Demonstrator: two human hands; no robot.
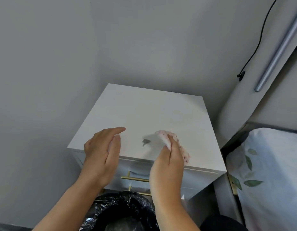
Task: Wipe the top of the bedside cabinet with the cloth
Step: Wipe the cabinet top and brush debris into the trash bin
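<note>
The white bedside cabinet (144,114) stands in the corner, its flat top facing me. A small dark clump of dirt (145,142) lies near the top's front edge. My right hand (167,162) is shut on a pink-and-white patterned cloth (169,139), held just right of the dirt at the front of the top. Over the front left edge, my left hand (102,150) is cupped with fingers together and extended, holding nothing, left of the dirt.
A bin lined with a black bag (121,212) sits on the floor below the cabinet front, under my forearms. Gold drawer handles (136,179) show on the front. A bed with a leaf-print pillow (264,172) is at the right. Grey walls enclose the corner.
</note>
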